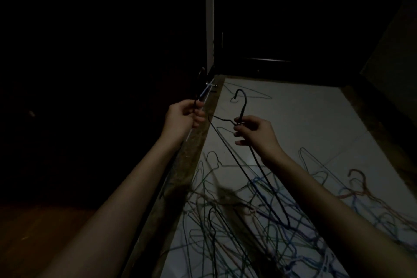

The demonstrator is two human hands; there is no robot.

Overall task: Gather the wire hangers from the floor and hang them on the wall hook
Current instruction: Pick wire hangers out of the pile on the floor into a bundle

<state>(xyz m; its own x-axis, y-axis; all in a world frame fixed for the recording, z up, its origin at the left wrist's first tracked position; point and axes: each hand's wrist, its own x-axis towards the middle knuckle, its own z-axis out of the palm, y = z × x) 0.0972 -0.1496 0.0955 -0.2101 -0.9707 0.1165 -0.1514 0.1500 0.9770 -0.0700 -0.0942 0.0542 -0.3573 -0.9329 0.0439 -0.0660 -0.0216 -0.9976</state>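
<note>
The person's right hand [255, 134] is pinching a dark wire hanger [242, 106] at its neck, fingers curled round the twisted stem just below the hook, which is pointing up toward 12 o'clock. The hanger's long triangle is trailing down toward 5 o'clock, over the heap on the floor. At 9 o'clock from that hand, well apart from it, the left hand [184, 117] is gripping the necks of several other hangers [42, 97], thumb and fingers closed round them; their hooks are reaching up toward a small metal wall hook [211, 85] at 1 o'clock from the hand. The dim light is making it impossible to tell whether they are resting on that hook. A tangled pile of hangers [248, 210], blue, green and reddish, is lying across the pale floor [304, 108] at 6 o'clock, and one pale hanger [250, 92] is lying apart at 12 o'clock.
</note>
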